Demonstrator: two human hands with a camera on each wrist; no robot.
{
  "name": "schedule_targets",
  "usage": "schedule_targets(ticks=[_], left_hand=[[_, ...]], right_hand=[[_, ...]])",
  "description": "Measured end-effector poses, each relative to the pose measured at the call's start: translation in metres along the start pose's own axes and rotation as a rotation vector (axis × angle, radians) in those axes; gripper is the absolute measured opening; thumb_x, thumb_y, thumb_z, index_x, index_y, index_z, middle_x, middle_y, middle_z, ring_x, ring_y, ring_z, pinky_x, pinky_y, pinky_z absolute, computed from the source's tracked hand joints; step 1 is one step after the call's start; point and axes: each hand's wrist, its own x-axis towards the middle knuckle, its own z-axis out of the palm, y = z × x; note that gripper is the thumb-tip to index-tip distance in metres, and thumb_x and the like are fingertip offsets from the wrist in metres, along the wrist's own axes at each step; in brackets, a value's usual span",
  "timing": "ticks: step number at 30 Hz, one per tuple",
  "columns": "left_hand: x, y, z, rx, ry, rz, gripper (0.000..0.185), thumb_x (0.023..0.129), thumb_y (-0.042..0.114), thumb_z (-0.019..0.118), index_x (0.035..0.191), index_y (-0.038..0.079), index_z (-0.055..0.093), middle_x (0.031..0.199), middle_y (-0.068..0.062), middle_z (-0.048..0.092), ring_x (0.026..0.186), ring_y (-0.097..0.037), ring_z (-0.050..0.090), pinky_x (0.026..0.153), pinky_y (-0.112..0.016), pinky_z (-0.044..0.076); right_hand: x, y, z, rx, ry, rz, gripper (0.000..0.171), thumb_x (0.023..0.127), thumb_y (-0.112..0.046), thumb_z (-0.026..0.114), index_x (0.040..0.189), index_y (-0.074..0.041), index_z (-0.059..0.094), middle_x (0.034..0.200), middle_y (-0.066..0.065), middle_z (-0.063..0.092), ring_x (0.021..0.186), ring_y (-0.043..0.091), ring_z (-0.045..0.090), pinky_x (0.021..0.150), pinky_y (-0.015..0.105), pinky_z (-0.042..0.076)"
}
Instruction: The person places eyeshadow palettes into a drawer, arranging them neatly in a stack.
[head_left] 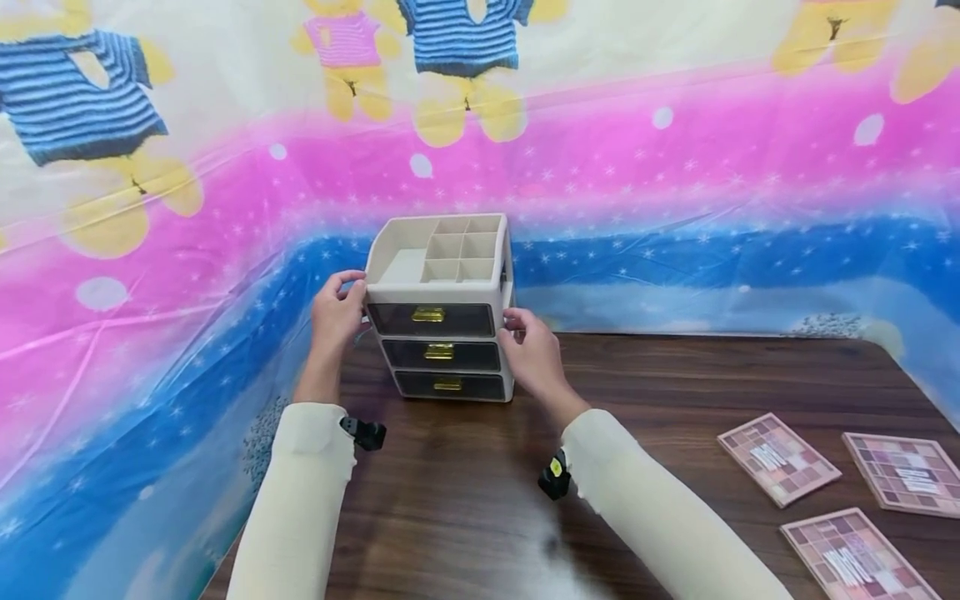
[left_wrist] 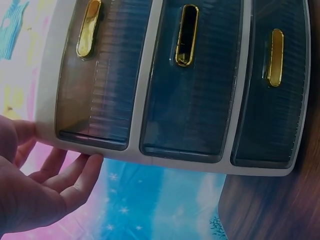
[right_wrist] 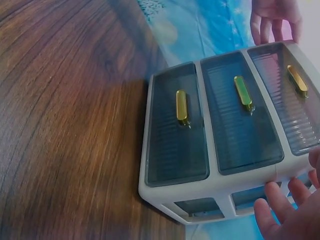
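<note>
A cream desktop drawer organizer (head_left: pixel 378 287) stands upright on the table. Three dark see-through drawers (head_left: pixel 439 355) with gold handles, all closed, fill its front, under an open top divided into compartments. My left hand (head_left: pixel 335 310) is at the upper left side, its loosely bent fingertips (left_wrist: pixel 92 162) right at the side edge in the left wrist view. On the opposite side, my right hand (head_left: pixel 534 354) has its fingertips (right_wrist: pixel 272 190) along the side wall, which has window-like cutouts in the right wrist view. Neither hand is on a drawer handle.
Three pinkish palettes with printed colour squares lie at the right of the dark wood table (head_left: pixel 637 392): one nearer the middle (head_left: pixel 780 458), one at the far right (head_left: pixel 907 472), one in front (head_left: pixel 855 558). A patterned cloth (head_left: pixel 600 183) hangs behind and along the left.
</note>
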Motion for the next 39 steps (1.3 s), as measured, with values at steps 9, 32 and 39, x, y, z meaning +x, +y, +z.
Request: schedule_targets(ticks=[9,32,39], left_hand=[[-0.004,0.002,0.006,0.049,0.030,0.028,0.039,0.107,0.037,0.048,0.139,0.019,0.059,0.141,-0.016,0.060,0.115,-0.032,0.062,0.098,-0.051,0.058],[-0.027,0.010,0.045,0.099,-0.031,0.149,0.035,0.106,0.037,0.051,0.132,0.018,0.062,0.134,-0.016,0.066,0.112,-0.032,0.068,0.092,-0.051,0.061],[-0.040,0.014,0.059,0.115,-0.030,0.189,0.031,0.105,0.035,0.053,0.128,0.018,0.065,0.129,-0.015,0.069,0.106,-0.031,0.069,0.084,-0.048,0.063]], right_hand=[[0.003,0.004,-0.003,0.019,-0.015,0.037,0.034,0.103,-0.027,0.060,0.135,-0.018,0.061,0.126,0.008,0.067,0.115,0.027,0.062,0.100,0.046,0.058],[-0.007,0.031,-0.062,-0.044,0.027,-0.005,0.033,0.101,-0.031,0.061,0.131,-0.017,0.064,0.125,0.008,0.069,0.118,0.026,0.063,0.097,0.046,0.057],[-0.014,0.040,-0.084,-0.066,0.027,-0.022,0.034,0.102,-0.031,0.061,0.132,-0.017,0.064,0.125,0.008,0.069,0.118,0.027,0.063,0.098,0.047,0.054]])
